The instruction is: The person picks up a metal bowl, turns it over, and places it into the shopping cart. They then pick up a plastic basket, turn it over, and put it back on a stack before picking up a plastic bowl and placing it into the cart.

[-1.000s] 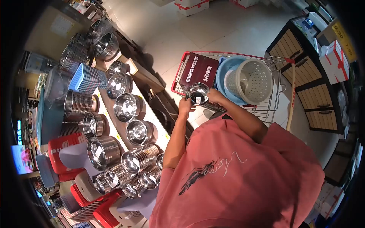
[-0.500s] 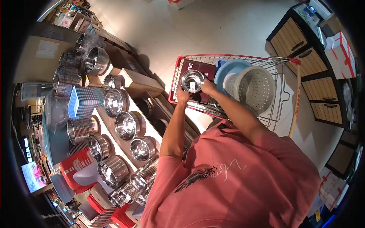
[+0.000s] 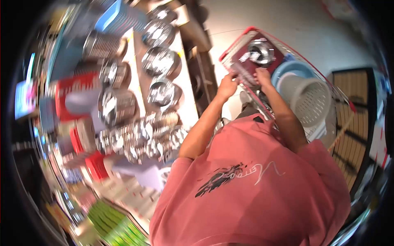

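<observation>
A shiny steel bowl (image 3: pixel 261 53) rests on a dark red box (image 3: pixel 242 56) at the far end of the shopping cart (image 3: pixel 251 29). Neither hand touches it. My left hand (image 3: pixel 228 85) is beside the cart's near side rim, its fingers partly curled but smeared by motion. Just below the bowl is my right hand (image 3: pixel 263 76), over the cart with bent fingers, also blurred. A streaked greyish strip lies between the two hands; I cannot make out whether it is cart wire or whether either hand grips it.
Behind the box, the cart holds a blue basin (image 3: pixel 293 67) and a grey perforated basket (image 3: pixel 310 102). Steel bowls (image 3: pixel 161 61) and pots (image 3: pixel 117 105) fill the display shelf on the left. A wood-panelled cabinet (image 3: pixel 349 88) stands at the right.
Both hands have let go of the steel bowl and drawn back towards me. The bowl now lies on the box. My view has turned, shifting the cart right and the shelf upward.
</observation>
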### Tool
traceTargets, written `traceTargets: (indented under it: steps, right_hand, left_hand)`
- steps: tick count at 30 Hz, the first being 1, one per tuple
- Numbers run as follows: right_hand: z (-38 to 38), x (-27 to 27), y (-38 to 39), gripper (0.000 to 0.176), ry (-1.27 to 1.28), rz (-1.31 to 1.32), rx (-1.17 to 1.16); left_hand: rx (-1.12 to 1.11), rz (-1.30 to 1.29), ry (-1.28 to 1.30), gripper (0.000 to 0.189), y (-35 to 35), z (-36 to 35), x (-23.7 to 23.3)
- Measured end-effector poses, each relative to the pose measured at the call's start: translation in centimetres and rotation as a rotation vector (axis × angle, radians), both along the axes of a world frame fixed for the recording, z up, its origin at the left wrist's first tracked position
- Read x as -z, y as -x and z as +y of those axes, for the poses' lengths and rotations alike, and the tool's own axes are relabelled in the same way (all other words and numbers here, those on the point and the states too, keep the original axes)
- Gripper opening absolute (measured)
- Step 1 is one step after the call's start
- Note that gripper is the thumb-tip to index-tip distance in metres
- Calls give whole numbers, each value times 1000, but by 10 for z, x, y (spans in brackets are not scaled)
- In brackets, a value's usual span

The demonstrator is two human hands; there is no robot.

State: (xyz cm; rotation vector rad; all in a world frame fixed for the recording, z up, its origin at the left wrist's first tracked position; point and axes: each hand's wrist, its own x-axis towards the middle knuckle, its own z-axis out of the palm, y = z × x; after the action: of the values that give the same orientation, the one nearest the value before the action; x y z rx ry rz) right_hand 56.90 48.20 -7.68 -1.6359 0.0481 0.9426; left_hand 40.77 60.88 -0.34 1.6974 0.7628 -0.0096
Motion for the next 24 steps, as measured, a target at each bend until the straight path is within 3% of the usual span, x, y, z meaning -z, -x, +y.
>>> traceTargets:
  steps: [6, 8, 12, 14, 15, 18, 19, 24]
  right_hand:
    - [37, -37, 145, 26, 41, -51, -727]
    - [51, -60, 191, 31, -16, -154, -1012]
    - [72, -90, 265, 43, 0, -446, -1393]
    - [80, -77, 296, 46, 13, -596, -1397]
    - [83, -70, 309, 49, 23, -738, -1389]
    - [94, -69, 337, 55, 224, -793, -1486]
    - [97, -63, 344, 51, 253, -823, -1499]
    - [94, -55, 357, 45, 228, -953, -1440]
  left_hand:
    - [-443, -48, -48, 33, 167, -29, -75]
    - [-607, -47, -171, 30, 228, -44, -56]
    - [-902, 338, -546, 30, 325, -70, -42]
    - [-1077, 381, -602, 35, 351, -79, -28]
    - [-1054, 516, -695, 41, 361, -81, -18]
    - [-1058, 524, -642, 50, 371, -80, 1]
    - [-1025, 538, -455, 54, 372, -76, -1]
    - [-945, 590, -481, 49, 371, -74, -1]
